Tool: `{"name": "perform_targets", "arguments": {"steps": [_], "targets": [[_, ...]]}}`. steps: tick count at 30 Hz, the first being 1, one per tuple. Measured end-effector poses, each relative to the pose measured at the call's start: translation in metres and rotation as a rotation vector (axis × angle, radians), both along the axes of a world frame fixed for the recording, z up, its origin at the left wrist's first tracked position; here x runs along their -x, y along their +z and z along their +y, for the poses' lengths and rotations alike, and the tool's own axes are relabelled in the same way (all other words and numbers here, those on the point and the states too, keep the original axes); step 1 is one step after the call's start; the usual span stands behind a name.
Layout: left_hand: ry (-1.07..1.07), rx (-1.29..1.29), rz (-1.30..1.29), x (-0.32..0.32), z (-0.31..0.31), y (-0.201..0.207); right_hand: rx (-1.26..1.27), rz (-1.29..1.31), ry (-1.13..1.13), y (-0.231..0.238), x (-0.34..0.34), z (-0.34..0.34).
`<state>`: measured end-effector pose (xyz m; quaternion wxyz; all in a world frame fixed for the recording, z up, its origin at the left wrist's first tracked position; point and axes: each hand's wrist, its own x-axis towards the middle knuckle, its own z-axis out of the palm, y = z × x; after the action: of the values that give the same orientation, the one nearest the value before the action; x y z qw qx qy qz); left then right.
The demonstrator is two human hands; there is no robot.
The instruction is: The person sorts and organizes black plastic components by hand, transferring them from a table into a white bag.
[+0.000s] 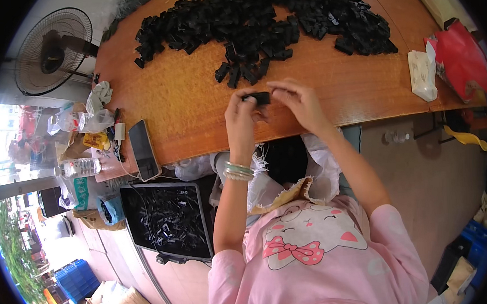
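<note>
My left hand [239, 114] grips a small black plastic part [260, 98] between thumb and fingers, just over the near edge of the wooden table [190, 99]. Close by on its right, my right hand [302, 105] has its fingers stretched out toward the part, with nothing seen in them. Beyond both hands lies a broad heap of similar black parts [208, 23]. A few loose ones [242, 73] sit at the heap's near side. Below the table edge, a white woven sack [324, 175] gapes over my lap; its inside is dark.
Left of my lap stands a black tray [166, 218] holding many small dark pieces. A phone [143, 150] with a cable rests at the table's left corner, near a plastic bottle [83, 167] and a fan [53, 52]. A red bag [461, 58] and a tissue pack [422, 75] lie right.
</note>
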<state>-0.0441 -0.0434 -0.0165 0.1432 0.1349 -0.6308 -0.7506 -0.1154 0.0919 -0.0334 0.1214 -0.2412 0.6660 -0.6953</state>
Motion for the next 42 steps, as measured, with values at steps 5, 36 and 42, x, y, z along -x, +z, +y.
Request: {"name": "perform_targets", "arguments": {"steps": [5,36,42], "targets": [[0.008,-0.324,-0.141,0.043,-0.012,0.005,-0.346,0.551,-0.413,-0.025,0.085,-0.006],[-0.116,-0.074,-0.255,-0.04,0.007,-0.012,-0.666,0.849,-0.349,-0.025,-0.033,0.05],[-0.135,0.014,-0.224,-0.054,0.017,-0.01,-0.394,0.445,-0.232,-0.014,-0.045,0.052]]}}
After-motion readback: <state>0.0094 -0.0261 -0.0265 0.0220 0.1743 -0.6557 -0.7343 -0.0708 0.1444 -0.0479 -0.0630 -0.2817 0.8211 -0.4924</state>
